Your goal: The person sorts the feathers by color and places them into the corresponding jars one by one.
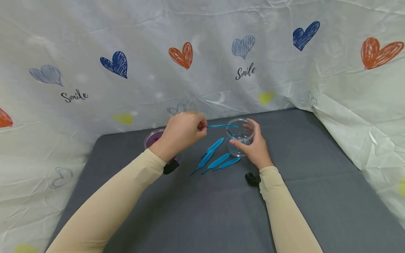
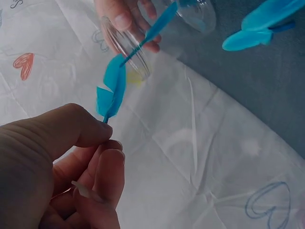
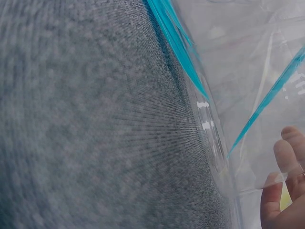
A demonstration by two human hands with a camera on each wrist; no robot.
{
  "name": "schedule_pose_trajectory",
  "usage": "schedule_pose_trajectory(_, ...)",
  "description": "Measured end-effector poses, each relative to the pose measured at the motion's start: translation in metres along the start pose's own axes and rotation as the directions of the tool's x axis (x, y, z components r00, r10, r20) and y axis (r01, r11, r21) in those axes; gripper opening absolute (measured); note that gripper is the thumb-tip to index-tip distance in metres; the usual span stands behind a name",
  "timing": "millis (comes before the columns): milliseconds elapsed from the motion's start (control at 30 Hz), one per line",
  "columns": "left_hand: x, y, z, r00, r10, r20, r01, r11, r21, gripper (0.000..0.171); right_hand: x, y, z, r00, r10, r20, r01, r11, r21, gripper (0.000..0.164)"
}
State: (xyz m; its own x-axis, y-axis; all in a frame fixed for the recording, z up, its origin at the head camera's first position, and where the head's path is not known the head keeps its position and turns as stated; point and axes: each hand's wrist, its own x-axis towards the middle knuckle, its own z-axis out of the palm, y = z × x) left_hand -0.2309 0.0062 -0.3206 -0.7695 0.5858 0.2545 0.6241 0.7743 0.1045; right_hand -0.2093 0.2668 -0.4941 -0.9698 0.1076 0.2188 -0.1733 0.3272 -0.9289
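My left hand pinches a blue feather by its quill between thumb and fingers. The feather points right, its far end at the mouth of a clear plastic jar. Around the jar's side, my right hand curls thumb and fingers, tilting its mouth toward the left hand. Another blue feather shows within the jar through its clear wall. Several more blue feathers lie on the grey cloth just left of the jar.
Behind my left forearm stands a second clear round container with something magenta inside, mostly hidden. A grey cloth covers the table. A white curtain printed with hearts hangs along the back and sides.
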Motion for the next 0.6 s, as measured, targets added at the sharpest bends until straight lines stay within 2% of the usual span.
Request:
schedule_pose_trajectory(167,0.01,0.007,0.002,0.999,0.038,-0.022,-0.037,0.999,0.011,0.011,0.003,-0.003,0.0,1.0,-0.015,0.001,0.015,1.0,0.007,0.099)
schedule_pose_trajectory(300,0.015,0.011,0.005,0.999,0.04,-0.027,-0.04,0.999,0.006,0.011,0.006,-0.004,0.001,1.0,-0.019,0.008,0.019,1.0,0.012,0.099)
schedule_pose_trajectory(600,0.027,0.023,0.029,0.998,0.059,0.012,-0.059,0.998,0.025,0.01,0.002,0.002,0.002,1.0,-0.001,0.003,0.001,1.0,0.027,0.096)
